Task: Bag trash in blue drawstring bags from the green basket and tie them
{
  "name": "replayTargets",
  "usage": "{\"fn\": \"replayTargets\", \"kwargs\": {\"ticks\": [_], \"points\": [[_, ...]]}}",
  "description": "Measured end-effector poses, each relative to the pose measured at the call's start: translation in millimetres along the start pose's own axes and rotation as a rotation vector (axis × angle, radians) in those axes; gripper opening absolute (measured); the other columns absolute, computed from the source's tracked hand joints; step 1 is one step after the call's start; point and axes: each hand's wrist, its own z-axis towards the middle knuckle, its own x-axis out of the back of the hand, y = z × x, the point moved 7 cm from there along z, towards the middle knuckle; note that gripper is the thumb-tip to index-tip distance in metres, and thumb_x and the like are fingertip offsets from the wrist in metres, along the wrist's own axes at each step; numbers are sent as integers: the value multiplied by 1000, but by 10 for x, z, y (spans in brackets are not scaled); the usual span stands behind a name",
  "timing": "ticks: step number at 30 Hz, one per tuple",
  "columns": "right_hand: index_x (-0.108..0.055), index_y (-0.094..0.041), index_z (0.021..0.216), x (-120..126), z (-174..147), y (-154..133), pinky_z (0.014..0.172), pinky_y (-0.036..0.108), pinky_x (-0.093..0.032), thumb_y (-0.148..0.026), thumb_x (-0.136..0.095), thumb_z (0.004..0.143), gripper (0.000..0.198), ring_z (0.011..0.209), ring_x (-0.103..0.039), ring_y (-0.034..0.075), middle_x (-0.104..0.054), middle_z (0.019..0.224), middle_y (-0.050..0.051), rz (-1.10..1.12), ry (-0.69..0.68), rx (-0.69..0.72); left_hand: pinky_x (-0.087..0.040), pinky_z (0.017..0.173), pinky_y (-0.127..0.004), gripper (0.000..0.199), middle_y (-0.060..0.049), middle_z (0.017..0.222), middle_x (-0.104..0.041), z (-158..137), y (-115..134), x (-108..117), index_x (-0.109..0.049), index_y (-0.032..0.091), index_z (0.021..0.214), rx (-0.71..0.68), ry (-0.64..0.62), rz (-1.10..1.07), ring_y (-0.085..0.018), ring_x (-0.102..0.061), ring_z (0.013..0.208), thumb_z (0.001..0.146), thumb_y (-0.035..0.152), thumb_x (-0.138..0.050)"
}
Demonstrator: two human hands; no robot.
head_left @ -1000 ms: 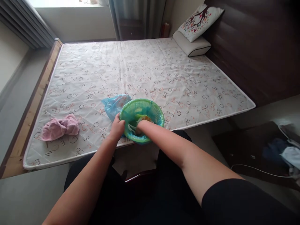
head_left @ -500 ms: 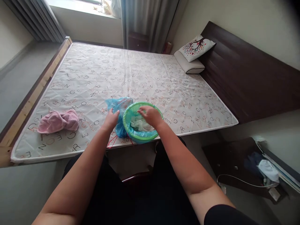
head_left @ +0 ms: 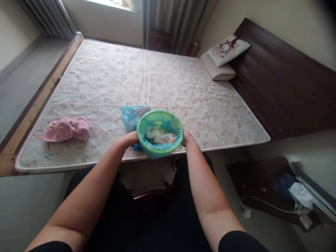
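A green plastic wastebasket, lined with a blue bag, is at the near edge of the mattress. White crumpled tissues or plastic lie inside it. My left hand grips the basket's left side, its fingertips hidden behind the wall. On the opposite side my right hand is closed against the basket, its fingers partly hidden too. A blue plastic bag lies on the mattress behind my left hand, with red drawstrings near the edge.
The bare mattress carries a letter print. A pink cloth lies at its left. Against the dark headboard rests a tree-print pillow on a beige cushion. A nightstand with a cable and cloths stands at right.
My right hand has left the inside of the basket and taken its right side. My left hand has moved from beside the blue bag to the basket's left side.
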Motion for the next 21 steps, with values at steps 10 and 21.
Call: {"fn": "replayTargets", "kwargs": {"ticks": [10,21], "points": [[-65,-18,88,284,-1,244,56,21,-52,-14,-67,85,5,50,-50,9,-56,57,-6,267,-43,-304,-64,70,-33,35,-7,79,-77,-6,-5,327,-71,17,91,31,200,-202,-23,-75,70,60,22,-85],[-70,-19,99,330,-90,-123,59,18,-58,-23,-83,90,16,58,-61,6,-69,75,-5,694,-230,-175,-45,43,-19,31,1,69,-65,-180,191,558,-71,16,108,-114,384,-547,-11,-57,47,77,14,-75]]}}
